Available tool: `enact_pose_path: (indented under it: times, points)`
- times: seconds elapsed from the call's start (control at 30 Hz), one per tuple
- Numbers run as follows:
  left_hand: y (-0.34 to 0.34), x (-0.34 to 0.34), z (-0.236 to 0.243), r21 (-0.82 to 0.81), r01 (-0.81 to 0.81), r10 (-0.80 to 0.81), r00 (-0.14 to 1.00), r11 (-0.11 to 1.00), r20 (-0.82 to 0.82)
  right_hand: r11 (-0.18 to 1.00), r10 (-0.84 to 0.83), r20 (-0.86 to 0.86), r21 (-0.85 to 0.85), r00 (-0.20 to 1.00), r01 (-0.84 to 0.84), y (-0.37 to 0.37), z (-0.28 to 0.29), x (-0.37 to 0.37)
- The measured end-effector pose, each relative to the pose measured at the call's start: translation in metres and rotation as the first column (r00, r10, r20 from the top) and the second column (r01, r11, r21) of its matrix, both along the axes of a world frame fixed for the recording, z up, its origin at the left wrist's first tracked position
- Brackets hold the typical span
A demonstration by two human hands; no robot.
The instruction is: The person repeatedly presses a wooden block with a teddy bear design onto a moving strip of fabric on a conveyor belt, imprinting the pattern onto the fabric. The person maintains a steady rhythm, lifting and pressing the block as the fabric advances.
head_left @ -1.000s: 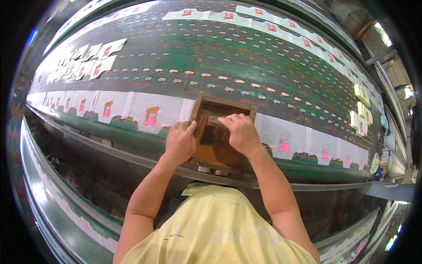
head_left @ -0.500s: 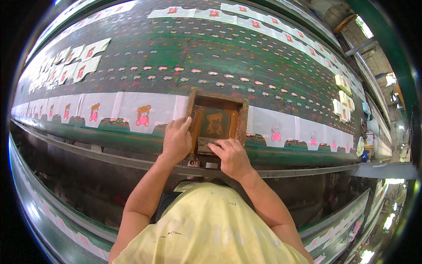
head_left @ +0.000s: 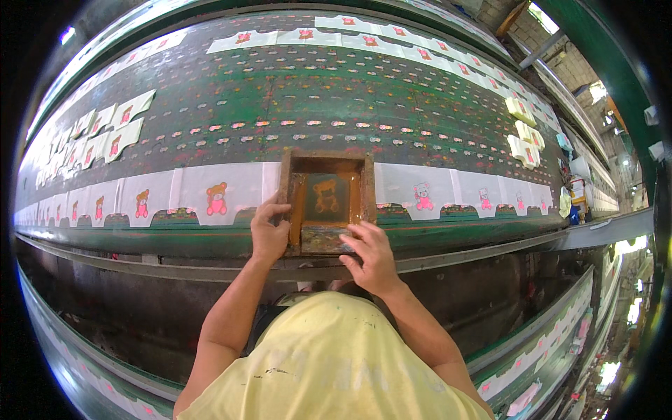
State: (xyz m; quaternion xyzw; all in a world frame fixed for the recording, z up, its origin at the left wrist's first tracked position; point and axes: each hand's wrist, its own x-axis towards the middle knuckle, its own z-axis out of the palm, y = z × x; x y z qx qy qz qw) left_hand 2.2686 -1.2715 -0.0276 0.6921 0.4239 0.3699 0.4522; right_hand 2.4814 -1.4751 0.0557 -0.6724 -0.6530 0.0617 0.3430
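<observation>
A wooden screen frame [head_left: 288, 187] lies flat on one white fabric piece in the near row of a long green printing table [head_left: 315, 105]. A bear shape shows through its orange mesh [head_left: 326, 197]. My left hand [head_left: 269, 232] grips the frame's left side near the front corner. My right hand [head_left: 372, 256] is at the frame's near right end, fingers curled on a dark squeegee [head_left: 322, 240] lying across the front of the mesh. To the left lies a white piece with an orange and pink bear [head_left: 216, 199]; to the right, a piece with a pale pink bear [head_left: 422, 196].
More white printed pieces run along the far edge [head_left: 315, 35] and lie scattered at the left [head_left: 119, 119]. Stacks of pale pieces [head_left: 523, 129] sit at the right. A metal rail [head_left: 490, 253] runs below the table's front edge, and another row of pieces [head_left: 546, 353] shows lower right.
The frame, held tilted above the table a second ago, now lies flat on the fabric. My right hand has moved from the frame's top to its near end.
</observation>
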Motion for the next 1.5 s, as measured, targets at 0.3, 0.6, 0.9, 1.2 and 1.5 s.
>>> enact_pose_path:
  times: [0.3,0.6,0.9,1.2,1.5]
  points:
    - [-0.02,0.011,0.012,0.154,-0.028,0.008,0.991,0.988,0.132,0.996,-0.094,-0.429,-0.029,0.898,0.09,-0.051,-0.022,0.04]
    - [-0.079,0.127,0.008,0.165,-0.035,0.002,0.98,0.986,0.198,0.985,-0.166,-0.418,-0.022,0.893,0.173,-0.109,-0.026,0.136]
    - [-0.133,0.238,-0.009,-0.044,0.02,-0.007,0.96,0.999,0.28,0.974,-0.202,-0.435,0.006,0.878,0.227,-0.167,-0.033,0.244]
    - [-0.141,0.254,0.003,-0.359,0.046,0.102,0.918,0.932,0.383,0.987,-0.135,-0.415,0.025,0.9,0.159,-0.176,-0.029,0.281]
    - [-0.142,0.26,0.0,-0.335,0.053,0.088,0.916,0.941,0.391,0.989,0.076,-0.154,0.135,0.985,-0.055,-0.152,-0.012,0.276]
